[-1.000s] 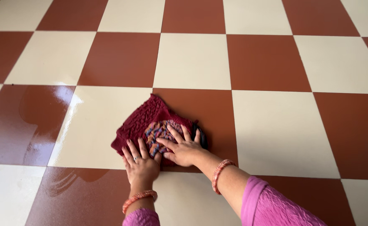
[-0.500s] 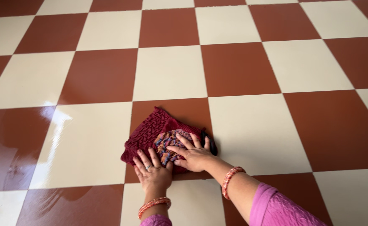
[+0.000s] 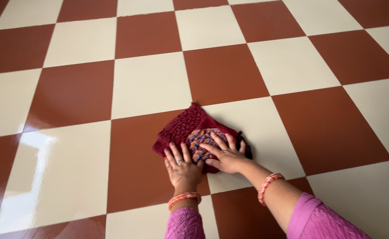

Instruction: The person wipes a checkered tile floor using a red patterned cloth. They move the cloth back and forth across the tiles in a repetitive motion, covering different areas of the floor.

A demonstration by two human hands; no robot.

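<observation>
Head view, looking down at a floor [image 3: 150, 84] of alternating cream and reddish-brown square tiles. A crumpled maroon cloth [image 3: 183, 126] with a puckered, ribbed texture lies flat on the floor, straddling the seam where a brown tile meets a cream tile. At the near middle of the cloth sits a multicoloured patch [image 3: 199, 139] of blue, orange and pink threads; a dark edge [image 3: 247, 150] shows at the cloth's right side, too small to identify.

The left hand [image 3: 183, 168] lies palm down on the near left edge of the cloth, its grip spread: fingers straight and slightly fanned, pinching nothing. A ring is visible on one finger. The right hand [image 3: 227, 157] lies palm down just right of the left hand, over the near right part of the cloth and partly covering the multicoloured patch; its grip is likewise spread flat, fingers splayed toward the cloth's left, closed on nothing. The two hands are just beside each other at the thumbs; contact between them cannot be told.

Each wrist carries an orange-and-white bangle [image 3: 184, 199], and both forearms are in pink textured sleeves [image 3: 318, 219]. To the left of the cloth, the tiles carry a bright glossy sheen [image 3: 39, 155].
</observation>
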